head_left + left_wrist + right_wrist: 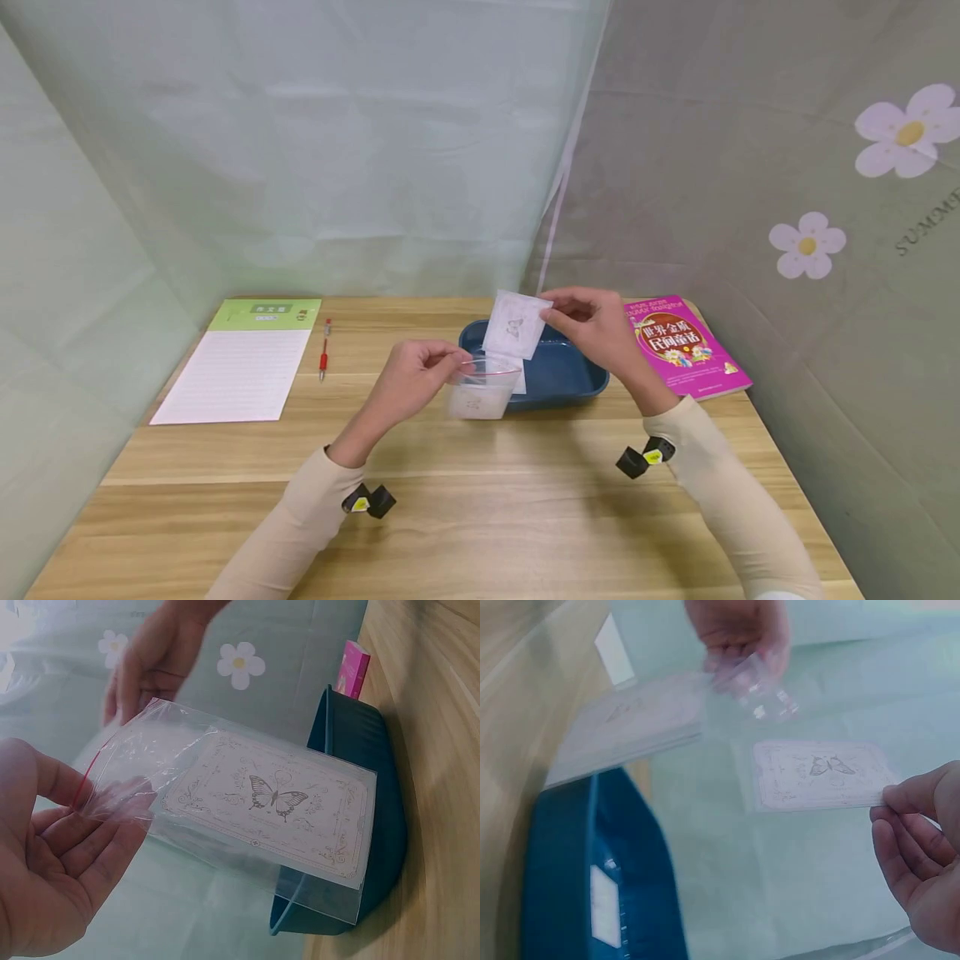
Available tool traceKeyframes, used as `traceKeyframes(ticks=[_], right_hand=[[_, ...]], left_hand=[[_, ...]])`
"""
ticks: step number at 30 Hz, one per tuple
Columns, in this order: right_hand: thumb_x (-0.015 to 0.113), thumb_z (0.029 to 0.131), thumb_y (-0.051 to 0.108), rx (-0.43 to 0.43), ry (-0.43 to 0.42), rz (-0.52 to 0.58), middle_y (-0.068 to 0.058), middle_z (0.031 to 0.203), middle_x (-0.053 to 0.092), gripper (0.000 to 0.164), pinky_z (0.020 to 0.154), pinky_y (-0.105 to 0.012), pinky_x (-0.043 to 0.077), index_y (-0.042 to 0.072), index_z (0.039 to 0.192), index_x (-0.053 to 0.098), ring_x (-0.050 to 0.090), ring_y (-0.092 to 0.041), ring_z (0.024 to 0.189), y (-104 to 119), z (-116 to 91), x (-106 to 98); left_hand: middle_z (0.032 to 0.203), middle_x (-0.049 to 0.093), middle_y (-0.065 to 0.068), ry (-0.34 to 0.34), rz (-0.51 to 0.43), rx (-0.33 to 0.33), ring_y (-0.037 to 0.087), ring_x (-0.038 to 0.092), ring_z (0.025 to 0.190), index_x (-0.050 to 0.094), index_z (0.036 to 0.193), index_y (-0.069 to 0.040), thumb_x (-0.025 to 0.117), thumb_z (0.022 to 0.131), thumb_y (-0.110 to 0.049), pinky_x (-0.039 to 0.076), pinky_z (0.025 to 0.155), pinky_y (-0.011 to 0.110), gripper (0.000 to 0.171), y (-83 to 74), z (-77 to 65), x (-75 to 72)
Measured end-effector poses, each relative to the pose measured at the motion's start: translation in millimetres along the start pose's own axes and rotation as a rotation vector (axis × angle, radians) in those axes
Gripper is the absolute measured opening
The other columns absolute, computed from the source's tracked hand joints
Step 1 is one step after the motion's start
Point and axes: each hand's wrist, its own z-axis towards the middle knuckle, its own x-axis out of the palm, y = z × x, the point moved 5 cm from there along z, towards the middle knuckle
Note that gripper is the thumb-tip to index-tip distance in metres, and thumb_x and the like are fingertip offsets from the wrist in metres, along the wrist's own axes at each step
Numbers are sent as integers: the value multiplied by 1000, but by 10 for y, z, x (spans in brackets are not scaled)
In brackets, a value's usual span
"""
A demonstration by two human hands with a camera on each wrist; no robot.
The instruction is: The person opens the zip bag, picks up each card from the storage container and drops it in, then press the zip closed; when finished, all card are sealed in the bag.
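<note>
My left hand (420, 375) pinches the top edge of a clear zip bag (480, 375) with a red seal line. Inside the bag sits a stack of white cards (270, 799) printed with a butterfly. Between thumb and fingers, my right hand (596, 325) holds a single white butterfly card (516, 327) by its edge, apart from the bag and up over the blue bin (570, 398). Another white card (605, 906) lies in the bin. In the head view the bag overlaps the bin's near left corner.
At the left lies a lined writing pad (232, 375) with a green header, a red pen (324, 350) beside it. To the right of the bin is a pink book (686, 346). Fabric curtains (337, 150) stand around the wooden table (480, 517).
</note>
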Motion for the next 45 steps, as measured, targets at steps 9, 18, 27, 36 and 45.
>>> traceKeyframes(ticks=[9,18,27,36,45], right_hand=[[78,89,7,-81,-57,-1,-12,92,76,23,70,-18,55,3,112,78,67,-13,75,269,-39,-109],[78,88,1,-141,-54,59,-13,93,77,22,69,-20,56,0,110,77,70,-11,76,411,-97,-79],[78,88,2,-137,-18,75,-13,91,77,21,60,-20,50,0,109,76,68,-12,71,367,-151,13],[78,89,5,-86,40,59,-10,92,76,20,60,-21,50,2,110,77,68,-13,73,280,-206,80],[78,90,7,-80,66,42,-8,93,76,18,68,-23,56,3,107,78,68,-15,76,196,-248,212]], left_hand=[[95,78,10,6,-20,-5,20,75,83,78,104,-1,60,102,-13,61,77,35,21,39,9,23],[96,78,10,7,-24,-11,19,75,84,78,104,-1,62,102,-14,61,78,37,21,37,16,27],[97,78,12,11,-27,-12,20,76,86,76,106,3,60,102,-11,59,73,27,22,35,11,25],[92,77,11,-25,28,5,20,68,69,78,106,0,62,101,-13,38,49,24,22,27,7,5],[97,77,11,-39,40,13,17,73,76,77,109,-1,62,101,-15,42,51,25,22,12,7,0]])
